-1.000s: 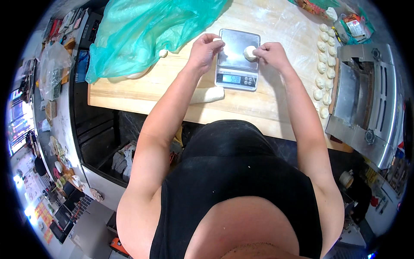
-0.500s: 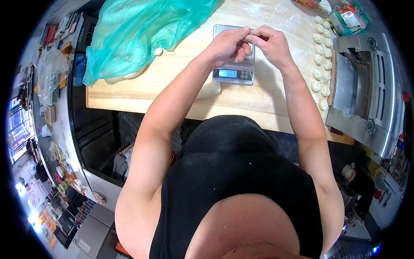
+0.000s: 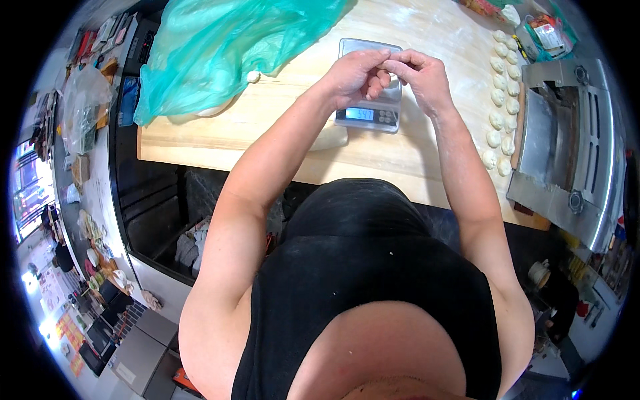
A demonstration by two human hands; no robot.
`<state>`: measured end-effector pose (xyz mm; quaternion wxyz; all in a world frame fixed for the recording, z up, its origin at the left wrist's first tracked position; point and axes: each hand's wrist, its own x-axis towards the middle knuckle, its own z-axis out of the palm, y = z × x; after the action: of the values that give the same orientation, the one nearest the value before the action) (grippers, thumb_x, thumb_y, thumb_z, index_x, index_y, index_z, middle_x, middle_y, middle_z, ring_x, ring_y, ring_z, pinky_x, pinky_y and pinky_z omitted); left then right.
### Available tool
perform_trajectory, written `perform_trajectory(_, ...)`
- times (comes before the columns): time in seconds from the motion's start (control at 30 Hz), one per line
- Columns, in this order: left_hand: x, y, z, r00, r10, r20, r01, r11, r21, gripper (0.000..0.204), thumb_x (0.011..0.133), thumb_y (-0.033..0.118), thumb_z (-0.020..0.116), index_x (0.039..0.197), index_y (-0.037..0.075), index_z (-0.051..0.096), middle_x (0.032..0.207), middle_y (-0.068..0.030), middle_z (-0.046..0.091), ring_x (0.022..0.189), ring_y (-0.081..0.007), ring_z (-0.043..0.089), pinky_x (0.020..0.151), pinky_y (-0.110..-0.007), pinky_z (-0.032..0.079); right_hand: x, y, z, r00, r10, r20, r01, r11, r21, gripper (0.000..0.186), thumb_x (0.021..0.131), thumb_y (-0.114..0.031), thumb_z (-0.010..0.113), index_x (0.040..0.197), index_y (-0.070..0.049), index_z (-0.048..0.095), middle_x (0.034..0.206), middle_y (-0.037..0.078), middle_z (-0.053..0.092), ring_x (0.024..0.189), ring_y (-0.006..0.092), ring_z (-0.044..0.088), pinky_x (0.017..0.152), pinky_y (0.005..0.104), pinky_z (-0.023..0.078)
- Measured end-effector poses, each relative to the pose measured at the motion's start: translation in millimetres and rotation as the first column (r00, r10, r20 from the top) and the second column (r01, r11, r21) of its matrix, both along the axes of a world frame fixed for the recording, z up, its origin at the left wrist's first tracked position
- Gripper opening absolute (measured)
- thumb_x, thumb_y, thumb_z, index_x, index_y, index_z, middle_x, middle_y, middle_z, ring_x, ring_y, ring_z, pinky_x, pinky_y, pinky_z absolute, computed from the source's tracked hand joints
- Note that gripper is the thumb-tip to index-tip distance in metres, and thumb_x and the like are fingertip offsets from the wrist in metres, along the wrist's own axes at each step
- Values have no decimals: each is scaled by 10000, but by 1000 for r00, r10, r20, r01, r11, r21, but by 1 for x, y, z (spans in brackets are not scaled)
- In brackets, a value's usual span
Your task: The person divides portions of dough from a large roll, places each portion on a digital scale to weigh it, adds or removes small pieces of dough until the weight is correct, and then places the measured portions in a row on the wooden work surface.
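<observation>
Over the pan of a silver kitchen scale (image 3: 367, 123) with a lit display, my hands meet at the fingertips. My left hand (image 3: 355, 79) is closed, its thumb pinched toward the fingers and the other fingers curled. Thumb and forefinger of my right hand (image 3: 424, 75) are pressed together against the left fingertips. Whatever they pinch is hidden or too small to name. A pale dough strip (image 3: 330, 139) lies beside the scale's near left corner, partly behind my left forearm.
Green plastic sheeting (image 3: 220, 50) covers dough (image 3: 212, 111) on the wooden board (image 3: 193, 143); a small dough piece (image 3: 253, 77) sits at its edge. Rows of dough balls (image 3: 497, 97) line the right side, beside a steel appliance (image 3: 592, 143). A filled bag (image 3: 548, 35) stands far right.
The number on the scale's display is different. My joined hands have come slightly nearer to me over the pan, still pinched together. The whole view has shifted a little.
</observation>
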<state>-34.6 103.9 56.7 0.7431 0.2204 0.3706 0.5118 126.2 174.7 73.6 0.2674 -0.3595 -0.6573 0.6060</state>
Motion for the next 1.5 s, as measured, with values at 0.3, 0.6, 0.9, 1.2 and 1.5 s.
perform_trajectory(0.3, -1, -5, -8, 999, 24, 33, -22, 999, -45, 237, 975, 283, 526, 887, 67, 568, 707, -36, 612, 507, -113, 529, 445, -220, 400, -2, -2, -18, 997, -76, 33, 74, 995, 63, 178, 847, -177, 708, 905, -9, 716, 786, 43, 682, 729, 88, 585, 681, 238, 464)
perform_trajectory(0.6, -8, 1, -54, 848, 262, -462, -330, 941, -72, 308, 831, 74, 533, 1106, -54, 585, 906, -128, 645, 791, -203, 625, 678, -291, 491, 16, 16, -91, 922, -62, 383, -225, 719, 657, 437, 807, -148, 666, 1227, -54, 589, 1183, 172, 605, 1056, 327, 577, 947, 394, 457)
perform_trajectory(0.9, -45, -17, -77, 370, 321, -871, -303, 929, 214, 212, 874, 143, 655, 984, -36, 627, 763, -84, 646, 634, -119, 618, 568, -256, 495, 52, 97, -92, 849, -528, -27, 496, 814, -303, 400, 840, -127, 702, 1184, 39, 584, 935, 91, 643, 691, 139, 602, 645, 250, 505)
perform_trajectory(1.2, -58, -51, -106, -194, 307, -932, 87, 952, 295, 161, 814, 130, 669, 958, 58, 659, 1192, -175, 552, 1090, -330, 535, 912, -418, 427, 160, 357, -124, 598, -746, 295, 396, 594, 700, 470, 762, -258, 735, 1145, -10, 623, 1034, 167, 675, 906, 299, 652, 823, 373, 504)
perform_trajectory(1.5, -17, -109, -53, -264, 15, -964, 223, 974, -46, 673, 814, 333, 652, 1351, -4, 426, 1396, -238, 384, 1297, -407, 359, 1061, -511, 285, 99, 281, -82, 757, -620, 206, 276, 590, 759, 279, 868, -241, 622, 1077, -57, 638, 992, 169, 660, 912, 312, 633, 809, 388, 488)
